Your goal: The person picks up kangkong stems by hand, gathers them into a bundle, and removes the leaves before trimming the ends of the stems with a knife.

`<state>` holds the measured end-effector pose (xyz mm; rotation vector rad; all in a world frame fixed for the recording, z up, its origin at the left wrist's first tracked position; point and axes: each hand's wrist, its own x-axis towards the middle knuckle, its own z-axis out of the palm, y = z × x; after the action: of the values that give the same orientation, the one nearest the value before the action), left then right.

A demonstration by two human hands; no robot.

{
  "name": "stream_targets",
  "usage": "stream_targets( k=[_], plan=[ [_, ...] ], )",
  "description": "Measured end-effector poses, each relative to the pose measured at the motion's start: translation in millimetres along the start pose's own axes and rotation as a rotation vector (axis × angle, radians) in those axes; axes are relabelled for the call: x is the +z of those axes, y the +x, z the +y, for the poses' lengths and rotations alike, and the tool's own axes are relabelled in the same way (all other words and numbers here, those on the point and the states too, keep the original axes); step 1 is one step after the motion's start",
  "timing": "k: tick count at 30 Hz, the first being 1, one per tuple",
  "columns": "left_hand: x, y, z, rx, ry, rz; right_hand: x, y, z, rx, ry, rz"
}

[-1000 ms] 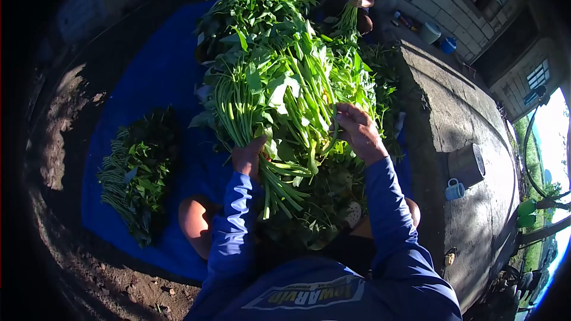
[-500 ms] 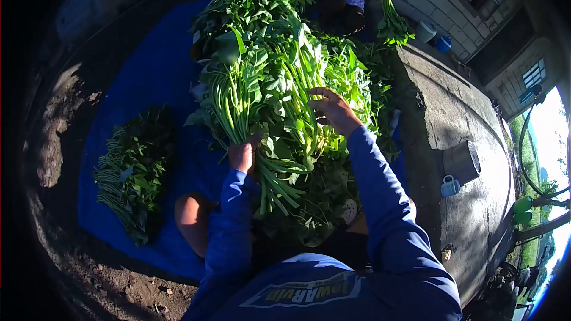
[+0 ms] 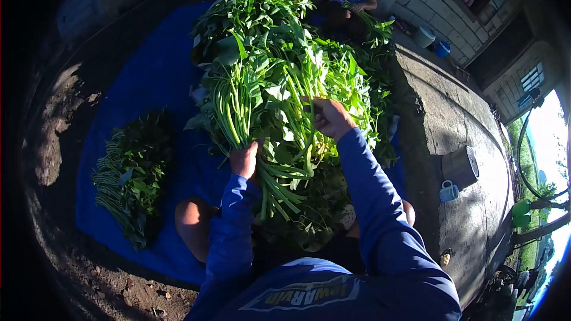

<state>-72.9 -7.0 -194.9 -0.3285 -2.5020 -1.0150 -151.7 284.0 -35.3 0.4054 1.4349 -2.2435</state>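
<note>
Outdoors, blue tarp (image 3: 148, 77) over dirt (image 3: 113, 291)

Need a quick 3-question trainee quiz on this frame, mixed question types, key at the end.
1. True or false: the left hand grips the bunch of leafy stems near its cut ends.
2. Where does the separate small pile of greens lie? A) on the blue tarp B) on the concrete slab C) in a bucket
3. What stands beside the metal pot?

Key: 1 true. 2 A. 3 a blue mug.
</note>
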Motion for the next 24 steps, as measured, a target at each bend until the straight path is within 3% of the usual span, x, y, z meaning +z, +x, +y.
stream_targets(
  k=[3, 5, 7, 9, 11, 13, 16, 17, 20, 24],
  plan=[
    [0.2, -2.3, -4.2, 0.046, 0.092, -0.008, 5.0, 4.7, 11.5, -0.18, -0.261, 0.192],
    [5.4, -4.3, -8.0, -0.049, -0.157, 0.003, -0.1, 12.7, 14.8, -0.282, -0.42, 0.224],
    [16.7, -4.9, -8.2, -0.292, -0.756, 0.004, 4.9, 9.9, 4.0, -0.172, -0.347, 0.194],
    [18.2, -3.9, -2.8, -0.538, -1.049, 0.017, 5.7, 8.1, -5.3, -0.06, -0.264, 0.142],
    [-19.6, 7.8, 49.6, -0.792, -1.026, 0.041, 21.0, -1.3, -11.3, -0.101, -0.472, 0.21],
    [-35.7, 13.6, 75.4, -0.872, -1.097, 0.078, 16.6, 12.1, -11.1, -0.168, -0.693, 0.194],
    [-42.6, 16.5, 90.3, -0.922, -1.143, 0.12, 10.7, 31.4, -13.7, -0.606, -1.26, 0.377],
    [-43.8, 17.8, 91.2, -0.925, -1.151, 0.135, 10.1, 29.5, -16.8, -0.592, -1.351, 0.441],
    [-41.4, 17.5, 89.1, -0.893, -1.167, 0.138, 6.1, 35.7, -20.2, -0.564, -1.118, 0.396],
    [-45.5, 20.1, 95.5, -0.92, -1.166, 0.126, 5.5, 35.5, -23.0, -0.595, -1.149, 0.376]
  ],
)
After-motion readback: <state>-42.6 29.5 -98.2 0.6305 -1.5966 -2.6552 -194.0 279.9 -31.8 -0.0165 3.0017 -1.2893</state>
